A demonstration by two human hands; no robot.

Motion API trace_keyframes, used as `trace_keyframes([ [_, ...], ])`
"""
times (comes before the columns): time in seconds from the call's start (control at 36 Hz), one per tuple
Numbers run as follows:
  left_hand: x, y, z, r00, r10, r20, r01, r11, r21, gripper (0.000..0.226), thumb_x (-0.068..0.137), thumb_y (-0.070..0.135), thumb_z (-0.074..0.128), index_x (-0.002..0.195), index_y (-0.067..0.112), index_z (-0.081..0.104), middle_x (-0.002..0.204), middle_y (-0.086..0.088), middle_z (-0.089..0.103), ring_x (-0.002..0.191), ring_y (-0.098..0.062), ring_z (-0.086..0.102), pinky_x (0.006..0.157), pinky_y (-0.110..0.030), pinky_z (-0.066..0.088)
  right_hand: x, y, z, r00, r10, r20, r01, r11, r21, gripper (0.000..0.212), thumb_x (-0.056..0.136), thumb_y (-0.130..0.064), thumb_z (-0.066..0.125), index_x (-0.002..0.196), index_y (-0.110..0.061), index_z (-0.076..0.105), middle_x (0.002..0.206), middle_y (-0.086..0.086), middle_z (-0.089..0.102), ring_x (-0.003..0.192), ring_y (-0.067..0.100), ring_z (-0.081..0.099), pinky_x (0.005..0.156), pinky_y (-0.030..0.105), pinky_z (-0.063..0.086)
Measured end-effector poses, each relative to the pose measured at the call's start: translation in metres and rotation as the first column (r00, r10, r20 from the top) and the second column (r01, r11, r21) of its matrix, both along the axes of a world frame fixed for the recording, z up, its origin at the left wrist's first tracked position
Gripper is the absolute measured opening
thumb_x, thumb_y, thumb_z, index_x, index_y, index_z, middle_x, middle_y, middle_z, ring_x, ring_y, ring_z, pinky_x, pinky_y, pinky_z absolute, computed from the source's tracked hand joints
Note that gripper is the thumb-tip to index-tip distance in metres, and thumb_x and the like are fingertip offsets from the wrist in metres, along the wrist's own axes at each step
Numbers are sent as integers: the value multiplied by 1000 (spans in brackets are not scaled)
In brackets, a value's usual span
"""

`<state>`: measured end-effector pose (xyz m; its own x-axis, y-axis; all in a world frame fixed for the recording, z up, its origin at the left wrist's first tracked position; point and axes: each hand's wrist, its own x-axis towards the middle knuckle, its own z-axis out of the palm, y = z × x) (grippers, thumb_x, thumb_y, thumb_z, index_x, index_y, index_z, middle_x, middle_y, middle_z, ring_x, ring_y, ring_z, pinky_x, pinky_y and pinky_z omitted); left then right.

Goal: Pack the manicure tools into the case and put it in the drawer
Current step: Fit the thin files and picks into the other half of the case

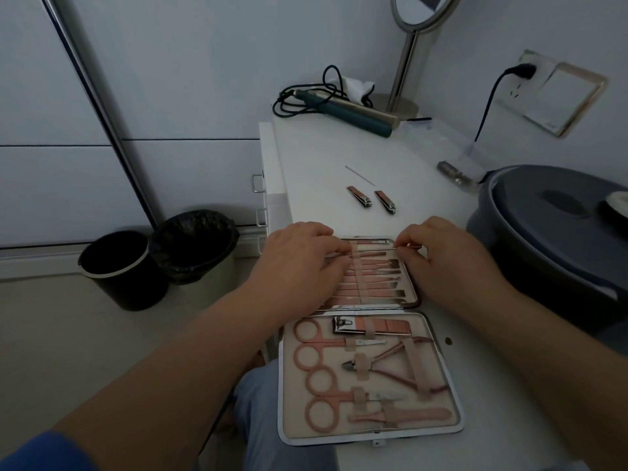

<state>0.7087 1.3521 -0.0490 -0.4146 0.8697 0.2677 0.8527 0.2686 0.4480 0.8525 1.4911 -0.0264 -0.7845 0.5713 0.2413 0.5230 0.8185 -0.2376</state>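
Open pink-lined manicure case (370,433) laid on white desk (323,158) at frame centre, thin metal tool (406,247) pinched by right hand (438,253), left hand (299,263) rested with curled fingers on far half, left grip state unclear, two rose-gold nail clippers (370,198) left beyond.

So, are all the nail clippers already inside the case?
No, two small nail clippers lie on the white table, beyond the open case.

two dark bins (159,260) on the floor; mirror (413,45), corded hair iron (343,112) on tabletop.
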Motion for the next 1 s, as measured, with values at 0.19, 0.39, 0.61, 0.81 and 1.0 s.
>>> trace_keyframes([
  [0.19,-1,1,-1,1000,-12,-9,12,1000,-28,34,88,43,43,119,36,56,129,2,53,120,-15,43,103,-45,31,-5,5,1,999,20,50,-20,1000,-3,13,90,-32,51,96,-31,63,94,-10,51,79,7,46,62,22,34],
  [0.39,-1,1,-1,1000,-15,-9,15,999,-46,34,88,44,42,120,39,54,131,2,51,122,-15,41,104,-44,29,-11,8,14,984,90,152,-84,995,-43,16,89,-30,54,97,-27,67,89,-9,54,84,10,51,74,27,41],
  [0.61,0,1,0,1000,-19,-9,19,999,-48,34,88,43,42,120,39,54,131,1,51,122,-16,41,104,-44,30,-23,10,25,936,122,332,-146,988,49,14,88,-29,54,95,-26,66,91,-8,53,84,10,50,76,29,44],
  [0.81,1,1,-1,1000,-15,-5,15,999,-44,33,88,42,43,119,40,55,130,1,51,123,-15,41,105,-43,29,-29,10,30,919,136,371,-186,977,102,11,87,-31,55,93,-26,63,98,-7,57,87,11,51,74,28,42],
  [1.0,0,1,-1,1000,-16,-17,15,999,-51,33,88,43,43,119,40,55,131,0,50,123,-17,41,104,-44,29,-32,6,24,872,197,448,-330,913,240,16,93,-23,46,105,-22,57,101,-3,53,88,14,53,72,29,45],
])
